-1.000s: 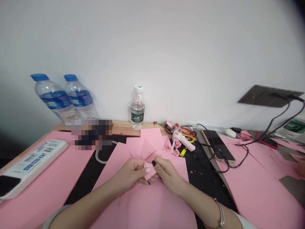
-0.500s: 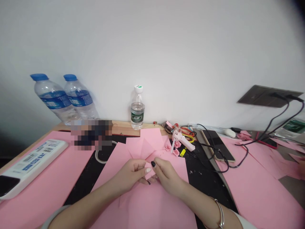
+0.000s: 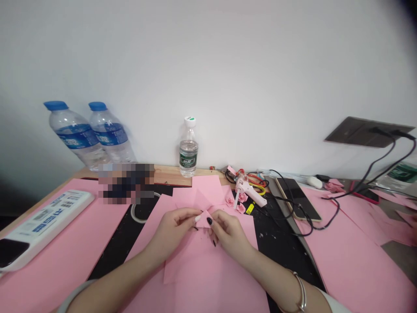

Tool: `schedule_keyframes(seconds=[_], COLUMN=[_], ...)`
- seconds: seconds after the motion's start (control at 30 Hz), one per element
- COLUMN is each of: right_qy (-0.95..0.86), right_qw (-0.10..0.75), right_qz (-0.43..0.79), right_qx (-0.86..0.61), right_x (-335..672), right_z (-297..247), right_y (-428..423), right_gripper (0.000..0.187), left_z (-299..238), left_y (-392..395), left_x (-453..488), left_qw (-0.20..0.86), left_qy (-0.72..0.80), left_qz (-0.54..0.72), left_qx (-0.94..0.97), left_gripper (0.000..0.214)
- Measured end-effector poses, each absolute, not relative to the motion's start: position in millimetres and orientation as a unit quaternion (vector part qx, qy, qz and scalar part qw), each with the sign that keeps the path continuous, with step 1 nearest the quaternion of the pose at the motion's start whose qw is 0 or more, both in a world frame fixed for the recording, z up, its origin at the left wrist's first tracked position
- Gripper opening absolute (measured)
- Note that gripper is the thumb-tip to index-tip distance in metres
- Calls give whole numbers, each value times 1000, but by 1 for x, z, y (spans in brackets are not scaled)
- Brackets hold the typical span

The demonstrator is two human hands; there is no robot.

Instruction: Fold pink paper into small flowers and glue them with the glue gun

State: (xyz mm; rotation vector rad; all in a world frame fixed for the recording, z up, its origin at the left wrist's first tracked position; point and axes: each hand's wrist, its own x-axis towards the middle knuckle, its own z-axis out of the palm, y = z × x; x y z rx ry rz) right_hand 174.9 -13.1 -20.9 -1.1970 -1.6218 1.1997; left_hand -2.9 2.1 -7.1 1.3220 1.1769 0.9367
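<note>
Between my two hands is a small folded piece of pink paper (image 3: 203, 220), a pointed corner facing up. My left hand (image 3: 179, 228) pinches its left edge between thumb and fingers. On the other side, my right hand (image 3: 228, 232) grips the right edge, with the dark-nailed thumb on the front face. The folds behind it are hidden by my fingers. Below lie large pink paper sheets (image 3: 221, 282) on a black mat (image 3: 280, 252). Just beyond my right hand are several small pink paper roses (image 3: 230, 201) beside a pink glue gun (image 3: 250, 193).
At the back stand a small water bottle (image 3: 188, 152) and two blue-capped bottles (image 3: 76, 134). A white device box (image 3: 48, 226) lies left, near a tape roll (image 3: 138, 215). On the right are a phone (image 3: 298, 200), black cables (image 3: 306, 232) and more pink sheets (image 3: 352, 243).
The folded paper has turned and risen slightly, its point now upward. My left fingers have shifted up to its upper left edge; my right fingers have opened out a little beneath.
</note>
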Motion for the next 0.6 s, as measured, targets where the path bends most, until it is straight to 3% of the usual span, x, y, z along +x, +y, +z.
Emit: schedule_keyframes(seconds=[0.37, 0.6], right_qy=[-735, -756], right_qw=[390, 389], right_qz=[295, 249], right_qx=[-470, -463], right_x=[172, 171], right_z=[-18, -17], right_y=[-25, -26], right_gripper=[20, 22], left_z=[-7, -4], left_y=[-9, -12], left_x=[-1, 3], left_qw=[438, 424], left_qy=[463, 456], left_qz=[406, 416], left_qx=[654, 663], left_gripper=[25, 28])
